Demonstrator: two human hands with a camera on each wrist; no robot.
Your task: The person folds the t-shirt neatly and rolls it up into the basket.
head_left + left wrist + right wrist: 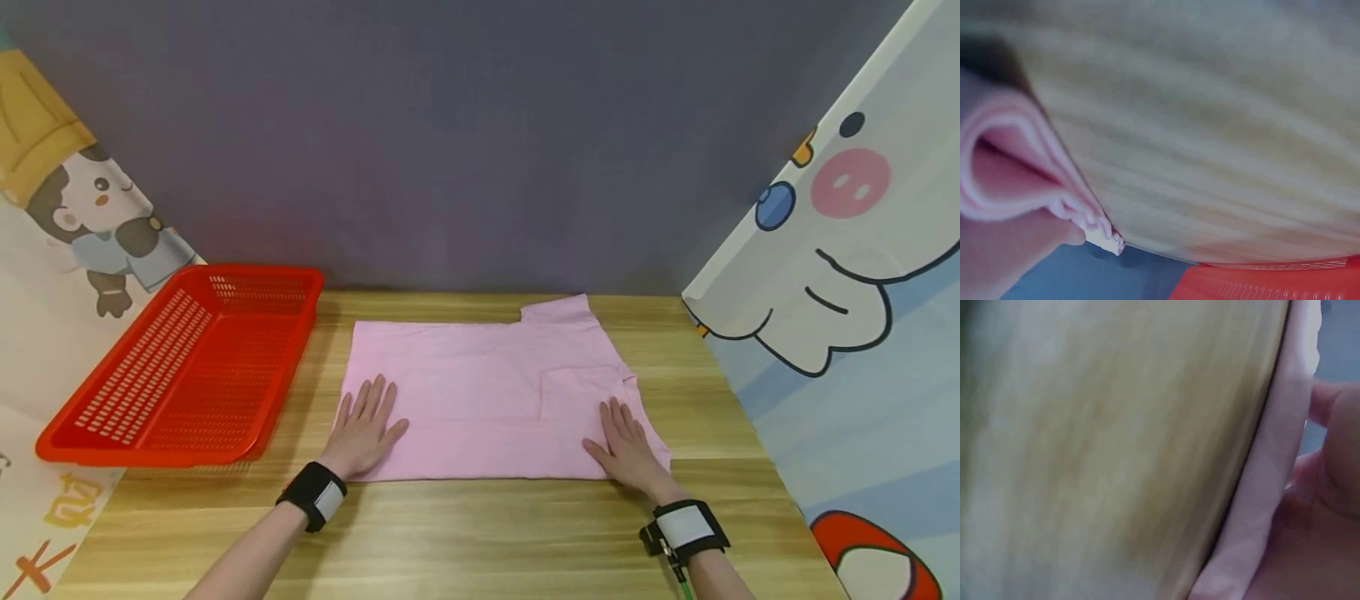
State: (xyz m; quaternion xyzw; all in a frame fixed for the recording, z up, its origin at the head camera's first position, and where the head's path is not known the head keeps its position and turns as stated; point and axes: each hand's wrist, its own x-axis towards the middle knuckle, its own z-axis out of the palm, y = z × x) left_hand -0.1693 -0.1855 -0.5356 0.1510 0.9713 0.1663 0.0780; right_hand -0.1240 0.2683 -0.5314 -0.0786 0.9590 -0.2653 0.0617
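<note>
A pink folded garment lies flat on the wooden table, its layers stacked and a collar-like flap sticking up at the far right. On its near left corner rests my left hand, fingers spread and straight. My right hand lies the same way on the near right part, thumb pointing inward. In the left wrist view, the rolled fold of the garment shows beside the hand. The right wrist view has the garment's edge running along the fingers.
A red plastic basket with slotted walls stands on the left of the wooden table. Behind the table rises a grey panel. Cartoon-printed sheets flank both sides, and each wrist wears a black strap.
</note>
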